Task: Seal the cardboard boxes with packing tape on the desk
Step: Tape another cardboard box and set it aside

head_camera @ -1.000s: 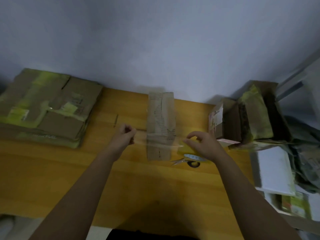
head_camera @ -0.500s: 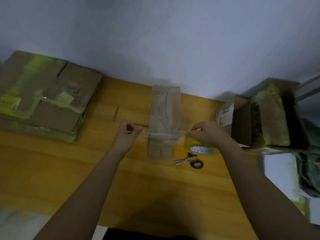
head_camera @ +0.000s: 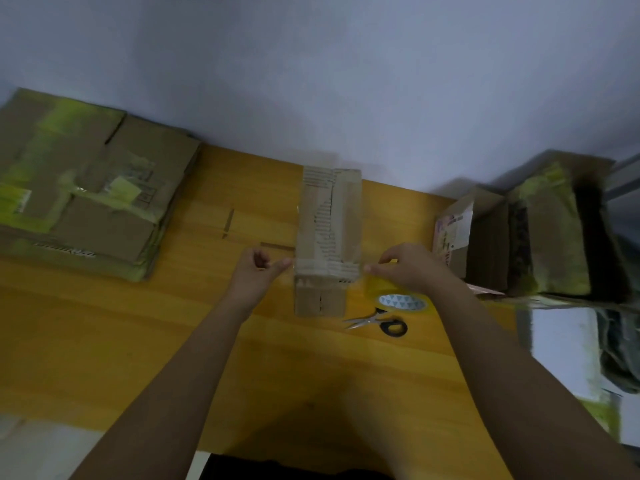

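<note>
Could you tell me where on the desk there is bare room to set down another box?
The widest bare patch of the wooden desk lies near the front edge, left of the left hand, in front of the flattened cardboard stack. It is crowded right of the narrow cardboard box: yellow tape roll, black-handled scissors, open cartons.

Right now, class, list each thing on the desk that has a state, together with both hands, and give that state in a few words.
Narrow cardboard box: lying flat, clear tape strip stretched across its top.
Tape roll: on the desk, under the right hand.
Scissors: lying on the desk, untouched.
Flattened cardboard stack: folded flat, piled.
Left hand: pinching the tape's end.
Right hand: gripping the tape roll.
</note>
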`<state>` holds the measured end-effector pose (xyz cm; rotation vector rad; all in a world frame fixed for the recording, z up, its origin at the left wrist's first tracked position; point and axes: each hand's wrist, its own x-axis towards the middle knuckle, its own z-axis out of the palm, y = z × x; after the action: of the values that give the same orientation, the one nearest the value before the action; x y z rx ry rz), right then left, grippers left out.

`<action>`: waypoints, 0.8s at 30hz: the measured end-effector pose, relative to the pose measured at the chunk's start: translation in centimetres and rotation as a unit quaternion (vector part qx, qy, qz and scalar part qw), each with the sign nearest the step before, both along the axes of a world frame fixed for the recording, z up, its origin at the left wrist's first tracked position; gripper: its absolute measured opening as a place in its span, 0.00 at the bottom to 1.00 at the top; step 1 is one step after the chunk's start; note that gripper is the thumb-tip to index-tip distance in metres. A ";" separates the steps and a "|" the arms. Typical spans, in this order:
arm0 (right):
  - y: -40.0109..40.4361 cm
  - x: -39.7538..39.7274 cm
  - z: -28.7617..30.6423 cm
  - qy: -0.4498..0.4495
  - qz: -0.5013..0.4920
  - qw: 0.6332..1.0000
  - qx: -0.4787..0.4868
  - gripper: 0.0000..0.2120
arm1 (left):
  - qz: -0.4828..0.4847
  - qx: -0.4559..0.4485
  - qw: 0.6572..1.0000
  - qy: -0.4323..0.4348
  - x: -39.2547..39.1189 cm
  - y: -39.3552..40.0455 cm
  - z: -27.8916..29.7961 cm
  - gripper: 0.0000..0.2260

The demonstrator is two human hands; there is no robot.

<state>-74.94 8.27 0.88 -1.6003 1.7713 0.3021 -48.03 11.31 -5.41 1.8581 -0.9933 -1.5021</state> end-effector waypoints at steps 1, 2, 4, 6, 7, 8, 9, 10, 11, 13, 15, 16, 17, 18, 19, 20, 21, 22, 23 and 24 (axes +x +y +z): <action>0.1 0.1 -0.3 0.002 0.000 1.000 0.005 0.26 | 0.004 0.008 1.000 0.007 -0.1 0.1 -0.3 0.13; 0.1 0.2 -0.5 0.002 -0.002 1.000 0.008 0.26 | 0.006 0.014 1.000 0.012 -0.3 0.2 -0.5 0.13; 0.2 0.3 -0.8 -0.002 -0.008 1.000 0.009 0.26 | 0.005 0.020 1.000 0.012 -0.5 0.2 -0.8 0.13; 0.3 0.4 -0.9 -0.006 -0.012 1.000 0.006 0.26 | 0.001 0.024 1.000 0.011 -0.6 0.2 -0.9 0.14; 0.3 0.4 -0.9 -0.007 -0.011 1.000 0.006 0.26 | 0.000 0.026 1.000 0.014 -0.6 0.2 -0.9 0.14; 0.3 0.4 -0.9 -0.007 -0.011 1.000 0.007 0.27 | -0.001 0.030 0.999 0.018 -0.6 0.2 -0.9 0.14; 0.3 0.4 -0.9 -0.006 -0.011 1.000 0.007 0.27 | 0.001 0.036 0.999 0.023 -0.5 0.2 -0.9 0.13; 0.4 0.5 -0.9 -0.004 -0.011 1.000 0.006 0.27 | 0.004 0.045 0.998 0.033 -0.5 0.2 -1.0 0.13; 0.4 0.5 -0.9 0.000 -0.012 1.000 0.005 0.27 | 0.009 0.055 0.997 0.050 -0.5 0.2 -1.0 0.12; 0.4 0.7 -0.9 0.006 -0.012 1.000 0.002 0.26 | 0.033 0.093 0.989 0.114 -0.8 0.5 -1.3 0.10; 0.4 0.9 -0.9 0.011 -0.005 1.000 0.002 0.25 | 0.098 0.155 0.954 0.235 -1.6 0.8 -1.6 0.06; 0.4 0.9 -0.9 0.015 -0.002 1.000 0.001 0.25 | 0.138 0.190 0.926 0.295 -2.0 0.9 -1.7 0.06; 0.5 0.9 -1.0 0.018 -0.001 1.000 -0.002 0.24 | 0.164 0.215 0.903 0.333 -2.4 0.8 -1.5 0.06; 0.5 0.8 -1.1 0.021 -0.003 1.000 -0.006 0.24 | 0.171 0.231 0.893 0.346 -2.7 0.7 -1.3 0.06; 0.5 0.7 -1.1 0.024 -0.005 1.000 -0.011 0.24 | 0.168 0.247 0.891 0.341 -2.8 0.7 -1.4 0.07; 0.5 0.7 -1.1 0.025 -0.006 1.000 -0.015 0.24 | 0.154 0.260 0.898 0.320 -2.9 0.6 -1.4 0.09; 0.5 0.7 -1.0 0.024 -0.005 1.000 -0.018 0.24 | 0.135 0.263 0.914 0.278 -2.7 0.5 -1.8 0.11; 0.5 0.8 -1.0 0.023 -0.003 1.000 -0.021 0.24 | 0.107 0.244 0.942 0.203 -2.5 0.6 -2.2 0.13; 0.5 0.8 -1.0 0.023 0.000 0.999 -0.022 0.24 | 0.069 0.216 0.970 0.087 -2.3 0.7 -3.0 0.14; 0.5 0.9 -0.9 0.023 0.003 0.999 -0.022 0.24 | 0.045 0.173 0.983 -0.039 -2.1 1.1 -3.5 0.14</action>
<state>-74.01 8.77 -0.02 -1.6424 1.8197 0.3072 -50.13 12.42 -8.90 2.1852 -0.7039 -1.6380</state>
